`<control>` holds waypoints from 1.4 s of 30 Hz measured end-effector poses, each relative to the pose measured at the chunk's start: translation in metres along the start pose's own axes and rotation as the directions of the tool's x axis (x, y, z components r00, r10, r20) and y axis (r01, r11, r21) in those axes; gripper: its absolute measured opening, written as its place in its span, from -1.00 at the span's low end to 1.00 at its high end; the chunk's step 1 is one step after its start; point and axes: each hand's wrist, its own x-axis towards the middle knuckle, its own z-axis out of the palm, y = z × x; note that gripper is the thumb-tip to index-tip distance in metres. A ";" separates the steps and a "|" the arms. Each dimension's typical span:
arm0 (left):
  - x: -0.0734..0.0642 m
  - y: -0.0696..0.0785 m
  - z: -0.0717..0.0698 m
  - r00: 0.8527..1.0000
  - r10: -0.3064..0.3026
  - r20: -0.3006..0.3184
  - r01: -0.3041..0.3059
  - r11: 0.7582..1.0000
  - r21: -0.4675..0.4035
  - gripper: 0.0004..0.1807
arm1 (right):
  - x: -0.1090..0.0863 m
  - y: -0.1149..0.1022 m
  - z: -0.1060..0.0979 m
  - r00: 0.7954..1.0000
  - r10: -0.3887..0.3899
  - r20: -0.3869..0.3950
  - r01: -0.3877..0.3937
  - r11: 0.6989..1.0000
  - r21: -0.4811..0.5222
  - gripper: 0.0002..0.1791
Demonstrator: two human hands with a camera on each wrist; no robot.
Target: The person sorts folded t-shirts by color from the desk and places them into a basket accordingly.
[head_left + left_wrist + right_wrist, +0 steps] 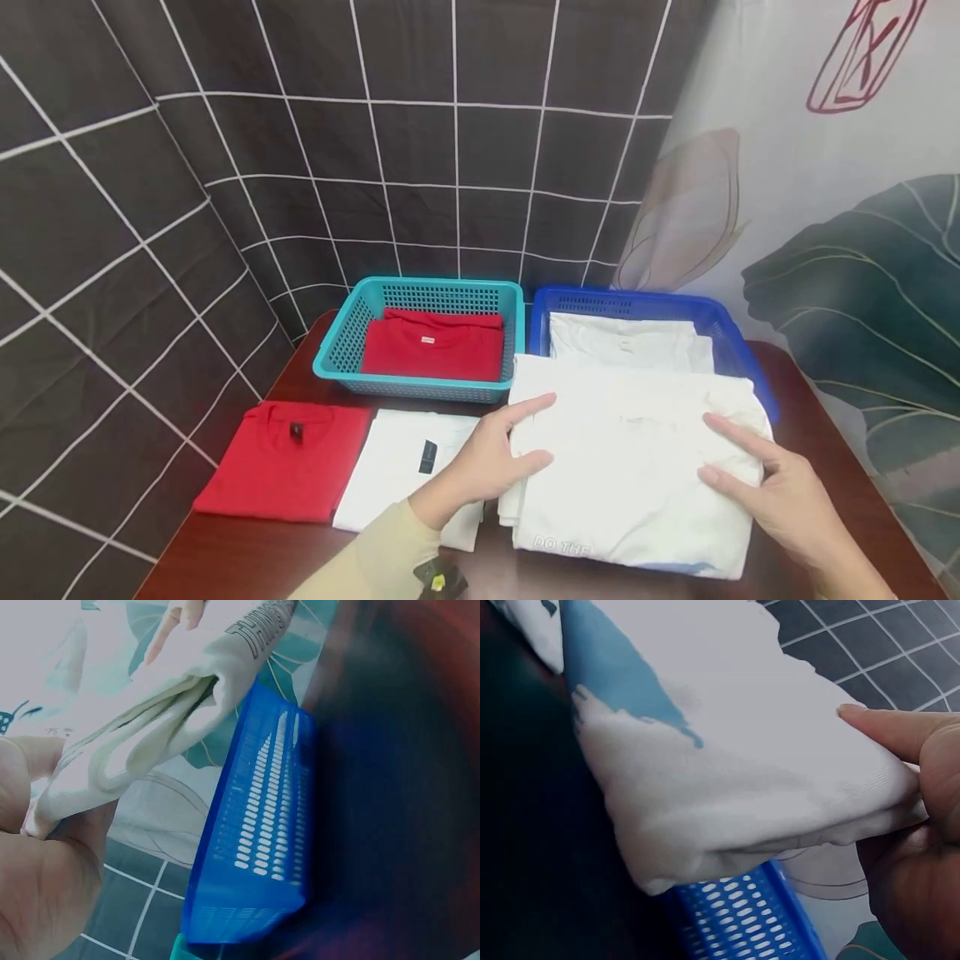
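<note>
Faces dark cloth [495, 50] ruled with white lines, beyond the left grip [487, 458] and the right grip [780, 492] and round to their left. Has pale printed cloth [825, 167] beyond the right grip and off to its right. Stands over a reddish-brown tabletop [247, 558], seen beneath both grips.

Has a blue basket [637, 298] beyond and between the grips, and a teal basket [420, 387] beside it, ahead and to the left of the left grip.

Holds a folded white garment [637, 467] raised between the two grips, in front of the blue basket and hiding part of it. Pinches its left edge in the left grip and its right edge in the right grip, both narrowed onto the fabric, with thumb and finger showing on the upper face.

Has a folded red shirt [285, 467] flat on the tabletop, well left of the left grip, and a folded white shirt [382, 492] between, partly hidden by that grip. Shows folded red clothing [442, 358] inside the teal basket, and white clothing [585, 337] inside the blue basket, just beyond the raised load. Wears a cream sleeve [375, 550] behind the left grip. Shows a dark label [427, 457] on the white shirt, just left of the left grip.
</note>
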 end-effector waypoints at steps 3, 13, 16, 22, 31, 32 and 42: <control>0.018 0.003 -0.008 1.000 0.016 0.001 -0.016 0.998 0.058 -0.29 | 0.016 -0.004 -0.005 1.000 -0.019 -0.005 0.019 0.999 0.026 -0.26; 0.090 0.008 -0.017 0.999 0.034 0.015 -0.034 0.999 0.004 -0.25 | 0.068 -0.003 -0.038 1.000 0.001 -0.006 -0.001 0.999 0.043 -0.22; 0.107 0.007 -0.014 1.000 0.011 0.026 -0.010 0.999 -0.039 -0.24 | 0.080 0.001 -0.048 1.000 0.016 0.018 -0.017 0.999 0.045 -0.20; 0.137 0.005 -0.012 0.999 -0.044 0.024 0.046 0.996 -0.077 -0.28 | 0.107 0.009 -0.057 0.998 0.039 0.058 -0.041 0.998 0.046 -0.18; 0.173 -0.009 -0.009 0.997 -0.071 -0.010 0.071 0.996 -0.050 -0.30 | 0.148 0.018 -0.060 0.994 0.060 0.096 -0.061 0.998 0.011 -0.16; 0.176 -0.012 -0.008 0.997 -0.070 -0.016 0.069 0.996 -0.051 -0.29 | 0.152 0.019 -0.061 0.993 0.061 0.101 -0.061 0.998 0.003 -0.16; 0.204 -0.030 0.002 0.992 -0.113 -0.054 0.116 0.992 0.053 -0.27 | 0.192 0.036 -0.057 0.984 0.088 0.156 -0.087 0.996 -0.012 -0.13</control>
